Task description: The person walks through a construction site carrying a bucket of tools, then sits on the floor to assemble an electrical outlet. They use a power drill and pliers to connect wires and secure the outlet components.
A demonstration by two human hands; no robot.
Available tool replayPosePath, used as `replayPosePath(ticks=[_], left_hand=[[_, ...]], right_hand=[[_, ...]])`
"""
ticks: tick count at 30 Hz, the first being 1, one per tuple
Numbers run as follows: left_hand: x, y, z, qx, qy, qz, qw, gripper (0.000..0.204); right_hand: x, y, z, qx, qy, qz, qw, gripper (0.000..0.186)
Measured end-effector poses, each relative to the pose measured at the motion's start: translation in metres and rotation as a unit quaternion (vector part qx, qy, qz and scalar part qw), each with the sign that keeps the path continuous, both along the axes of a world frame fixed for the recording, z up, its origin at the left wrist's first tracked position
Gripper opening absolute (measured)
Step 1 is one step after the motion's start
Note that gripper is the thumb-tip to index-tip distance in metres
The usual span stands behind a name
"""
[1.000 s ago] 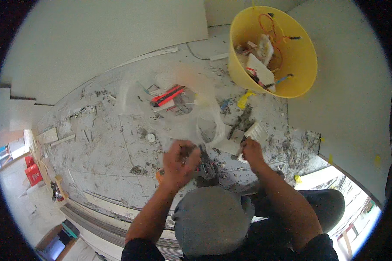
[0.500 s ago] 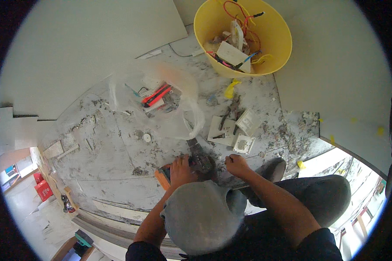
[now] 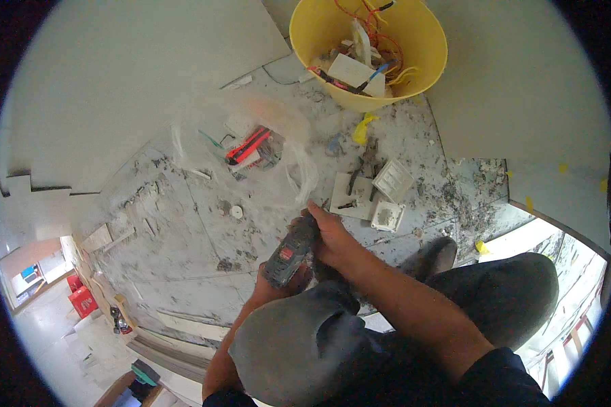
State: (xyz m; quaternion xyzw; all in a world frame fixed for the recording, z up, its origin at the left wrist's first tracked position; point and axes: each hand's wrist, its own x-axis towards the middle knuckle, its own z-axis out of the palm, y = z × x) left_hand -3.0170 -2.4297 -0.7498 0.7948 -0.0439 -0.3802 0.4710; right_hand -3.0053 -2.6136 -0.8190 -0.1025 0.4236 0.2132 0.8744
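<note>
A dark grey power tool with a red label (image 3: pixel 288 252), probably a cordless drill, is held up off the floor between both hands. My left hand (image 3: pixel 273 288) is closed around its lower end, partly hidden beneath it. My right hand (image 3: pixel 329 234) grips the upper end, its thumb pointing up; any small thing in those fingers is hidden. Just beyond the hands lies a clear plastic bag (image 3: pixel 302 183) with a red-and-black utility knife (image 3: pixel 250 145) in it. Right of the bag are pliers (image 3: pixel 368 159), a white switch plate (image 3: pixel 392 180) and a white square socket part (image 3: pixel 387 216).
A yellow bucket (image 3: pixel 436 68) of wires and scraps stands at the far side. Pale panels (image 3: pixel 149 68) rise at the left and right. Debris and a round white piece (image 3: pixel 236 211) lie on the dusty floor. My knee (image 3: pixel 516 285) is at the right, planks (image 3: pixel 176 353) at lower left.
The power tool has come up off the floor and turned in my left hand. My right hand has moved left and up onto it. The view has shifted slightly.
</note>
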Motion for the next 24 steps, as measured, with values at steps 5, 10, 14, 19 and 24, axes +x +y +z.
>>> replayPosePath(ticks=[5,10,14,19,24], left_hand=[[-0.046,0.049,-0.077,-0.158,0.257,0.330,0.894,0.043],[-0.026,0.010,-0.033,-0.027,0.192,0.136,0.972,0.033],[-0.049,0.032,-0.091,0.013,0.141,0.118,0.983,0.028],[-0.063,0.052,-0.130,0.051,0.173,0.074,0.981,0.027],[-0.047,0.007,-0.080,0.084,-0.089,-0.126,0.984,0.030]], right_hand=[[0.000,0.010,0.002,0.031,0.052,-0.029,0.998,0.039],[-0.027,0.002,-0.020,0.032,0.163,-0.088,0.982,0.029],[-0.032,-0.002,-0.029,0.020,0.175,-0.077,0.981,0.026],[-0.028,-0.006,-0.029,0.005,0.211,-0.057,0.976,0.025],[-0.046,-0.014,-0.055,-0.015,0.201,-0.042,0.979,0.027]])
